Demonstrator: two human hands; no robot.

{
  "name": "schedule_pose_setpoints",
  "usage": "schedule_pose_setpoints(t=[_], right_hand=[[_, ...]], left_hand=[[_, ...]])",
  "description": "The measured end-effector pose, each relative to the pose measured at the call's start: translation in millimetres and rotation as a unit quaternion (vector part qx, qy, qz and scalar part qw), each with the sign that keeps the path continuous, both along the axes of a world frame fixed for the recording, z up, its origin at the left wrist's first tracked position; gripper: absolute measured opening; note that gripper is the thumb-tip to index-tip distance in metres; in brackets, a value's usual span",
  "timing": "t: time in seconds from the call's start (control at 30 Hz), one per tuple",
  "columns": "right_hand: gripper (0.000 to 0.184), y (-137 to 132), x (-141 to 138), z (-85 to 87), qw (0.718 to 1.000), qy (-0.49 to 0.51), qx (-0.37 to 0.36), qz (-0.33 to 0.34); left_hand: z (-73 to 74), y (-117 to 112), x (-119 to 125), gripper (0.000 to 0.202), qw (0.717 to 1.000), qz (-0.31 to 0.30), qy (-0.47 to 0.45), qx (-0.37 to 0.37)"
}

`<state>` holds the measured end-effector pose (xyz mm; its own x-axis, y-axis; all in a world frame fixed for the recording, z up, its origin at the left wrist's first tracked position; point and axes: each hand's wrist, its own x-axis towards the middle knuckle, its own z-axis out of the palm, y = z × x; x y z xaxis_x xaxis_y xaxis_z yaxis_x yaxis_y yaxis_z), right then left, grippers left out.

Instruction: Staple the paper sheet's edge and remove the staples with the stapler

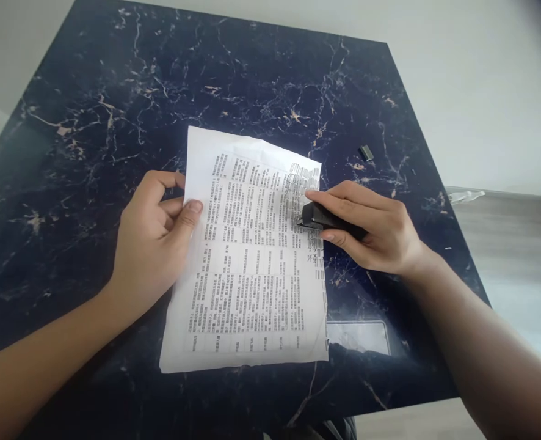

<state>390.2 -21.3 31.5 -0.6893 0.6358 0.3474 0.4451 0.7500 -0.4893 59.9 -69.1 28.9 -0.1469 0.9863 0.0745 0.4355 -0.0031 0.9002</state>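
Observation:
A stack of printed paper sheets (247,256) lies over the dark table, tilted a little up off it. My left hand (154,226) pinches its left edge, thumb on top and fingers behind. A black stapler (328,219) sits in my right hand (375,226), between the thumb and the fingers. Its jaw end overlaps the sheets' right edge; whether the jaws are pressed together I cannot tell. Many staples (300,183) crowd along that right edge, above and below the stapler.
A small strip of staples (366,153) lies on the marbled dark blue table (160,73), beyond my right hand. A flat rectangular object (359,337), partly under the sheets, lies near the front edge. A clear plastic piece (467,196) is past the table's right edge.

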Motion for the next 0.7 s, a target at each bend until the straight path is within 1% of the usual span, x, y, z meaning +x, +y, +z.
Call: schedule_pose_setpoints(t=[0.23,0.37,0.53,0.7], right_hand=[[0.052,-0.3,-4.3,0.7,1.000,-0.003,-0.005,-0.002],[0.050,-0.1,-6.8,3.1,1.000,-0.006,-0.001,0.012],[0.050,2.3,-9.3,2.0,0.999,0.009,0.023,0.044],[0.049,2.3,-9.0,1.4,0.999,0.003,0.021,0.046]], left_hand=[[0.7,1.8,0.8,0.021,1.000,-0.010,0.007,0.000],[-1.2,3.0,-0.2,0.023,1.000,-0.007,0.009,-0.001],[-4.7,4.0,-1.8,0.019,1.000,-0.011,0.012,0.022],[-4.7,4.7,-2.1,0.018,1.000,-0.009,0.009,0.022]])
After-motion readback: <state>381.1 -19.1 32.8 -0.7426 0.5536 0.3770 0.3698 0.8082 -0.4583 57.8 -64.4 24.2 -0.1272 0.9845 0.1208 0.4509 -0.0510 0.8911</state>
